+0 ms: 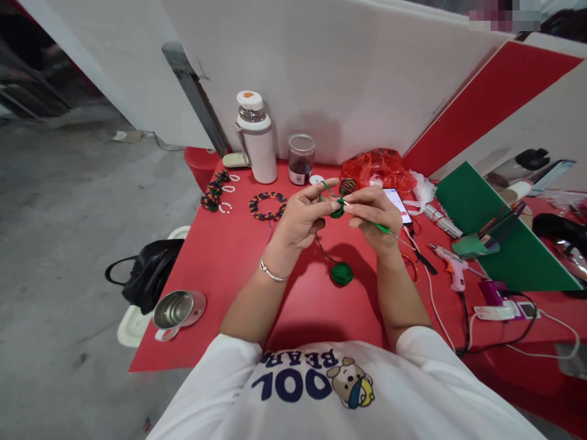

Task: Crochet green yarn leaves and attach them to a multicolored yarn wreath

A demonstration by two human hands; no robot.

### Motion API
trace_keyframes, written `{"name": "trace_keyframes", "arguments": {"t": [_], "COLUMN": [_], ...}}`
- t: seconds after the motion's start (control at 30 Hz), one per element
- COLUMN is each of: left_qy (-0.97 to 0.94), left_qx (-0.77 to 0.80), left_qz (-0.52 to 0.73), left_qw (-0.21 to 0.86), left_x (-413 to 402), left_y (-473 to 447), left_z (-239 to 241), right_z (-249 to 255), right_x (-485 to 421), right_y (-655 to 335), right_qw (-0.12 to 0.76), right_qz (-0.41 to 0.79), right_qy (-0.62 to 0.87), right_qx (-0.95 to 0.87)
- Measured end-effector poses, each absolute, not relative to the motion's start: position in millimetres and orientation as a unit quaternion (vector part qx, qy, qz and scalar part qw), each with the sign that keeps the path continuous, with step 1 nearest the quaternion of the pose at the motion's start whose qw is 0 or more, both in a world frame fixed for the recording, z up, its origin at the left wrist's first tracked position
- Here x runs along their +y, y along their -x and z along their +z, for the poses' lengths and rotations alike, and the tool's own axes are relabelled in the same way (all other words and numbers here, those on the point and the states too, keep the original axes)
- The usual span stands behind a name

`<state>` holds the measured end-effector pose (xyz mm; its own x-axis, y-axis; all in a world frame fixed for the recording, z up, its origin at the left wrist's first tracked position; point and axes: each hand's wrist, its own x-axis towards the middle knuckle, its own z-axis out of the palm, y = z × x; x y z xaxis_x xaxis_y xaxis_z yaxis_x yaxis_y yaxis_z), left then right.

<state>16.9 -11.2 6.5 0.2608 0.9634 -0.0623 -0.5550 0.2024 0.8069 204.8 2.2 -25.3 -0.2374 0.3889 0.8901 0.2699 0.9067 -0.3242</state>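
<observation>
Pinched in my left hand (305, 214) is a small piece of green crochet work (337, 212), with the green yarn looped over the raised index finger. My right hand (376, 215) grips a crochet hook (381, 228) with a green handle, its metal tip at the stitches. Both hands meet over the middle of the table. Below them lies a ball of green yarn (342, 274), and a strand runs up from it toward my left hand. Behind the fingers sits a multicoloured yarn ball (348, 186), partly hidden.
On the red table (220, 263) stand a white thermos (259, 143), a jar (301, 162) and a metal mug (178, 310). A multicoloured crocheted ring (266, 206) lies left of my hands. To the right are a phone (397, 205), a glue gun (452, 266) and cables.
</observation>
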Motion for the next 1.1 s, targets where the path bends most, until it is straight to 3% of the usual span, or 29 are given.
{"name": "trace_keyframes", "arguments": {"t": [0.53, 1.1], "left_qy": [-0.428, -0.443], "left_qx": [0.338, 0.315], "left_qz": [0.564, 0.539], "left_qw": [0.621, 0.643], "left_x": [-7, -10], "left_y": [-12, -11], "left_z": [2, 6], "right_z": [-5, -9], "right_x": [-3, -9], "right_y": [-219, -215], "right_qw": [0.524, 0.575], "right_qz": [0.057, 0.169], "right_qy": [0.195, 0.245], "right_qx": [-0.827, -0.762]}}
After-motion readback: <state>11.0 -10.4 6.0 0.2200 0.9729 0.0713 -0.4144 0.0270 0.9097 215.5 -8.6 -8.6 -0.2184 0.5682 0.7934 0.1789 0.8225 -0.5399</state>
